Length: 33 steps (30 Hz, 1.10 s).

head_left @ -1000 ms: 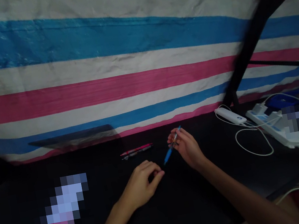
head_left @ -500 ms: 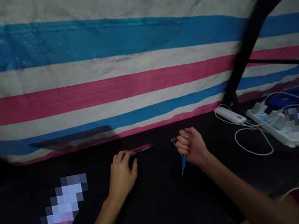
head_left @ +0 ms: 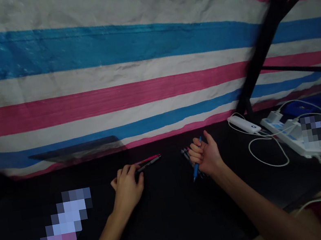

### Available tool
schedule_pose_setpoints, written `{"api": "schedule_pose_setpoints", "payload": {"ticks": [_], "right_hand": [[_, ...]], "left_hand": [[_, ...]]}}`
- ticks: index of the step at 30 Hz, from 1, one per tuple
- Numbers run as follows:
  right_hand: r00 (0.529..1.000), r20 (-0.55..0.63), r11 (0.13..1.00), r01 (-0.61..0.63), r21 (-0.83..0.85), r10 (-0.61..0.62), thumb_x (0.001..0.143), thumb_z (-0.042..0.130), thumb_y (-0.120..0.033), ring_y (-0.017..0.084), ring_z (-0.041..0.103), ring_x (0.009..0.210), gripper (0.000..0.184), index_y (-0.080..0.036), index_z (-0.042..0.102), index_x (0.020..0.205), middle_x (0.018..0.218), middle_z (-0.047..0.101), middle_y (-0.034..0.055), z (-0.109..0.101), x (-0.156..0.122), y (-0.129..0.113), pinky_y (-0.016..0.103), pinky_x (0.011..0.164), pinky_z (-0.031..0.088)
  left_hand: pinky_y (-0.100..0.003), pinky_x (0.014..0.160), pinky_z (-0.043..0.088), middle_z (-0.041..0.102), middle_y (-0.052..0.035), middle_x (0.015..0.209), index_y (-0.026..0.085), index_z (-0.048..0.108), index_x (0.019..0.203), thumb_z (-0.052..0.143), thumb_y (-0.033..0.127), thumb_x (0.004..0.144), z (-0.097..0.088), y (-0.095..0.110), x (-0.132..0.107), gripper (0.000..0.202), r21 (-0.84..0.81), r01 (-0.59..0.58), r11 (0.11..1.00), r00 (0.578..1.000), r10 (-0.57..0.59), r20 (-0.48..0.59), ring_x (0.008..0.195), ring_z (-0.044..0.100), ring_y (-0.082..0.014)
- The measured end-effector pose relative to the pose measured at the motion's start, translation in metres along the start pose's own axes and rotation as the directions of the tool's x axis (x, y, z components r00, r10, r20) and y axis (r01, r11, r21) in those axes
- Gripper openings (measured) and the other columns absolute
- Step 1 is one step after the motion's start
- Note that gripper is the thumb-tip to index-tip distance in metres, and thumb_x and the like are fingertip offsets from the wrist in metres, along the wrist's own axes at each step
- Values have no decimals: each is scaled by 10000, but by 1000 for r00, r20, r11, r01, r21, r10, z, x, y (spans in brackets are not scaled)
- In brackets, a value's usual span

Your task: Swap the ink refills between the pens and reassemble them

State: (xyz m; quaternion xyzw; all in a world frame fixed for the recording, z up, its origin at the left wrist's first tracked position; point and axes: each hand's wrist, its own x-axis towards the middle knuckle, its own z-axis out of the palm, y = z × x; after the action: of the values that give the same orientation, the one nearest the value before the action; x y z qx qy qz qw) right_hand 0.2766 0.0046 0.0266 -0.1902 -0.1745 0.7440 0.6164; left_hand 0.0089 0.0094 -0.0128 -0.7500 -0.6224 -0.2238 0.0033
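My right hand [head_left: 205,155] is closed in a fist round a blue pen [head_left: 196,167], whose tip points down toward the black table [head_left: 172,221]; other dark pens seem bunched in the same fist. My left hand [head_left: 127,187] rests on the table with its fingertips closing on the near end of a pink pen [head_left: 150,158] and a dark pen [head_left: 152,162] lying side by side.
A striped pink, blue and white tarp [head_left: 108,71] hangs behind the table. At the right lie a white power bank [head_left: 243,124], white cables [head_left: 265,151] and a white power strip [head_left: 290,136]. A black metal strut [head_left: 261,40] slants up at the right.
My left hand moved left and forward from the table's middle to the pink and dark pens. My right hand turned the blue pen from a fingertip hold into a fist, tip down.
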Motion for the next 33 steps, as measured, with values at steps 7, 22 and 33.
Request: {"api": "schedule_pose_setpoints", "payload": {"ticks": [7, 22, 33], "right_hand": [[1000, -28, 1000, 5, -28, -6, 848, 380, -326, 74, 112, 348, 324, -195, 321, 557, 433, 182, -78, -2, 2, -2, 198, 319, 77], [954, -128, 891, 197, -410, -270, 837, 456, -392, 77, 343, 398, 280, -151, 576, 764, 527, 410, -35, -10, 13, -21, 171, 338, 258], [833, -52, -30, -82, -996, -551, 666, 683, -280, 162, 563, 550, 144, -157, 704, 736, 574, 605, 27, -57, 21, -40, 245, 516, 414]], "left_hand": [[-403, 770, 342, 602, -85, 1051, 222, 603, 1006, 433, 311, 860, 1, 0, -1, 242, 24, 12, 1000, 1000, -12, 0, 990, 497, -270], [-405, 731, 345, 625, -88, 1023, 214, 637, 945, 384, 233, 880, -3, -1, 2, 263, 45, 43, 998, 997, -45, 56, 987, 495, -275], [-416, 735, 342, 583, -120, 1049, 194, 634, 972, 353, 145, 861, -6, 1, 0, 306, -13, 21, 1000, 991, -19, 135, 992, 482, -280]]}}
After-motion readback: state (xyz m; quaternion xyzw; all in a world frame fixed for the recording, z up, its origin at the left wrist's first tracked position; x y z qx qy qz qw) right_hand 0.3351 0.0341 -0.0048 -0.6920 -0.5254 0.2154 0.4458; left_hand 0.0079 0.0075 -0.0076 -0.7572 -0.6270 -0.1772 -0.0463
